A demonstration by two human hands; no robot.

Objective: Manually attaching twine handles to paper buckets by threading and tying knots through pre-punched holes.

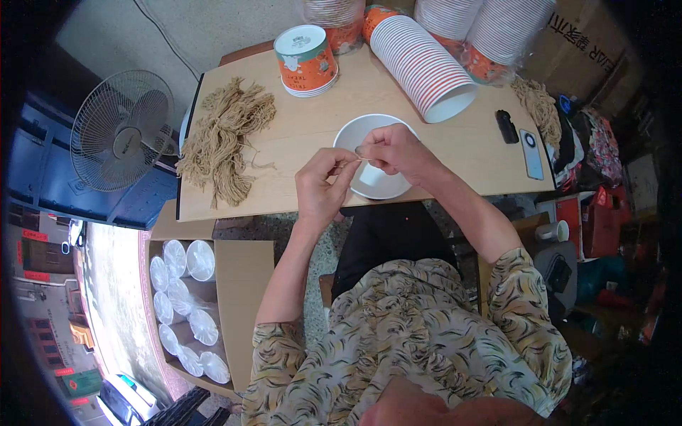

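Both my hands meet over a white paper bucket (380,183), whose open mouth faces up at the table's near edge. Thumb and fingers of my left hand (323,183) are pinched together on a thin tan cord, of which only a short bit shows. My right hand (401,155) pinches at the same spot, fingertips almost touching the left ones; its fingers partly hide the cord. To the left lies a loose heap of tan cords (226,138). Beyond the hands an orange printed paper bucket (307,64) stands upside down.
A long stack of nested buckets (419,64) lies behind the hands, with more wrapped stacks farther back. A black object (506,126) and a phone (531,153) rest at the right. Below left, an open carton (245,305) holds several plastic-wrapped stacks. A fan (126,135) stands left.
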